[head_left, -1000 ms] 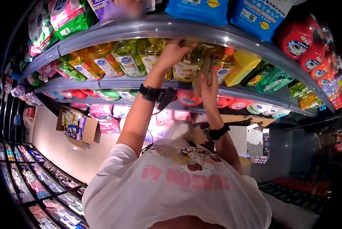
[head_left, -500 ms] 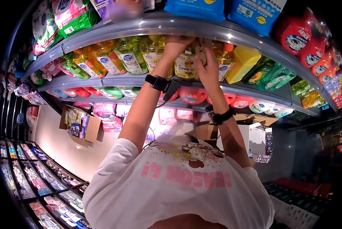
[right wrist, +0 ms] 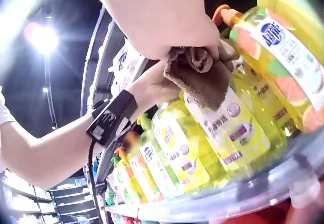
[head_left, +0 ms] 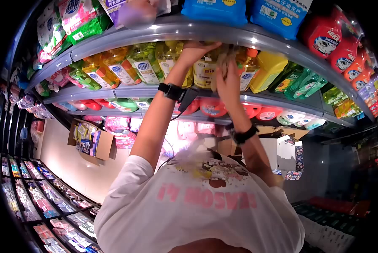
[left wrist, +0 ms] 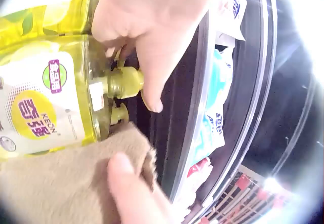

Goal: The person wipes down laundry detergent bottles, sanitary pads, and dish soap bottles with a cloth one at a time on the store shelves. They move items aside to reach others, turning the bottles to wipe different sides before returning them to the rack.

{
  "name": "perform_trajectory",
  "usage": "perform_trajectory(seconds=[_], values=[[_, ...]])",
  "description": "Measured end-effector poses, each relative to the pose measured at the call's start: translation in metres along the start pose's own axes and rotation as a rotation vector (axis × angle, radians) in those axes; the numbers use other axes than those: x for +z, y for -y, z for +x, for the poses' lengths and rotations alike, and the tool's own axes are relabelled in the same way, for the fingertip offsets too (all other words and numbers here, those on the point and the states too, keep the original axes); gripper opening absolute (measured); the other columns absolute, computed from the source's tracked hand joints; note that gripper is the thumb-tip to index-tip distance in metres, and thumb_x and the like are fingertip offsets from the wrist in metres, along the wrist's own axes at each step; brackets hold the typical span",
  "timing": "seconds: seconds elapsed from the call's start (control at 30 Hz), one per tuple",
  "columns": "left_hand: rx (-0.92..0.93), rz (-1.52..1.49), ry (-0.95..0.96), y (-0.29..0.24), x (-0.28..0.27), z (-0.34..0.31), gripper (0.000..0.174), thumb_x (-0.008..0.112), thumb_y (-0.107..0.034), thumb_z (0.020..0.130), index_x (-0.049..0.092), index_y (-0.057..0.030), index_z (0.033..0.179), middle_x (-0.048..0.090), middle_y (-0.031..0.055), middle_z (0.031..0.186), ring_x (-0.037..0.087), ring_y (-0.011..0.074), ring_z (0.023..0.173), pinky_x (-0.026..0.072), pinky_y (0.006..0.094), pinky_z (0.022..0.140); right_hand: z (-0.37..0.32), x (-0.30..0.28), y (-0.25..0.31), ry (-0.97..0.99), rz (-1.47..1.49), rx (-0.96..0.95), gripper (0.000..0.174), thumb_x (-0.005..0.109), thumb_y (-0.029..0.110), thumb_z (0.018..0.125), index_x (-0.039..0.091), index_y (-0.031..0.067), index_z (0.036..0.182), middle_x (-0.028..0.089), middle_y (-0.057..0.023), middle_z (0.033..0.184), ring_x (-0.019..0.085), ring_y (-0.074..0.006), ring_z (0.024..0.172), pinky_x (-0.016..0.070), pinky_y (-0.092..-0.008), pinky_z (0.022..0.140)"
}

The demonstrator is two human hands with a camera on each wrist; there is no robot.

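Observation:
On the middle shelf stands a yellow dish soap bottle with a pump top and a white-and-yellow label. My left hand reaches over its top; the left wrist view has the fingers curled behind the pump and the thumb along its near side. A brown cloth is gripped in my right hand, bunched between the fingers. In the left wrist view this cloth lies against the bottle's side, with the right thumb pressing on it. Part of the bottle's label is covered by the cloth there.
An orange-capped bottle and a yellow jug stand to the right, more pump bottles to the left. The upper shelf's edge hangs close over my hands. An open carton sits on the floor.
My right hand has moved up the bottle's right side with the cloth, then slightly down again. The left hand stays at the bottle's top, shifting only a little.

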State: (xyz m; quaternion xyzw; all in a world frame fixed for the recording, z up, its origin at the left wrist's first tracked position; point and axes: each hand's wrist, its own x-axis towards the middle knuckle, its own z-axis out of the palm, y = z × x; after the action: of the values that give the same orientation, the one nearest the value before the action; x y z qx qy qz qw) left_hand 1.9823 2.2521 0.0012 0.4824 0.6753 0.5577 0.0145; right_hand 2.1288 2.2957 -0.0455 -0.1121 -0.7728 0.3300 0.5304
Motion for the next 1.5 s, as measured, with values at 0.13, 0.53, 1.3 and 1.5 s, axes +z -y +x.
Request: perform_trajectory(seconds=[0.13,0.53,1.3,1.5], values=[[0.099,-0.198,-0.111,0.007,0.005,-0.001,0.029,0.068,-0.015,0.08,0.06,0.0001,0.103,0.063,0.007,0.101,0.058,0.0151,0.092,0.0461,0.0288,0.079,0.039,-0.003,-0.009,0.171,-0.156,-0.073,0.036,0.054,0.013,0.078,0.051,-0.0053,0.109,0.055,-0.0253,0.104,0.051,-0.0423,0.097,0.0424,-0.045,0.083],[-0.062,-0.217,0.063,-0.004,-0.005,0.002,0.04,0.071,-0.021,0.078,0.058,0.0001,0.109,0.06,0.0079,0.109,0.055,0.0153,0.1,0.0422,0.0279,0.086,-0.004,-0.004,0.015,0.132,-0.215,0.071,0.031,0.053,0.02,0.083,0.049,-0.0074,0.096,0.055,-0.0277,0.089,0.058,-0.0438,0.077,0.0479,-0.0468,0.066],[0.11,-0.246,-0.046,0.011,0.0,0.0,0.02,0.058,-0.002,0.083,0.06,0.0018,0.102,0.064,0.0079,0.099,0.058,0.0151,0.092,0.046,0.0295,0.078,0.004,0.003,0.011,0.233,-0.364,-0.255,0.037,0.055,0.003,0.073,0.051,-0.0031,0.109,0.049,-0.0219,0.12,0.04,-0.0409,0.117,0.0381,-0.044,0.093],[0.313,0.244,-0.467,-0.021,-0.012,-0.052,0.02,0.058,-0.006,0.081,0.059,0.0044,0.098,0.061,0.0195,0.096,0.057,0.0356,0.089,0.0439,0.037,0.078,-0.001,0.011,0.011,0.203,-0.283,-0.191,0.031,0.053,0.003,0.076,0.053,-0.0045,0.106,0.049,-0.0247,0.119,0.04,-0.0416,0.118,0.0368,-0.0439,0.096]])
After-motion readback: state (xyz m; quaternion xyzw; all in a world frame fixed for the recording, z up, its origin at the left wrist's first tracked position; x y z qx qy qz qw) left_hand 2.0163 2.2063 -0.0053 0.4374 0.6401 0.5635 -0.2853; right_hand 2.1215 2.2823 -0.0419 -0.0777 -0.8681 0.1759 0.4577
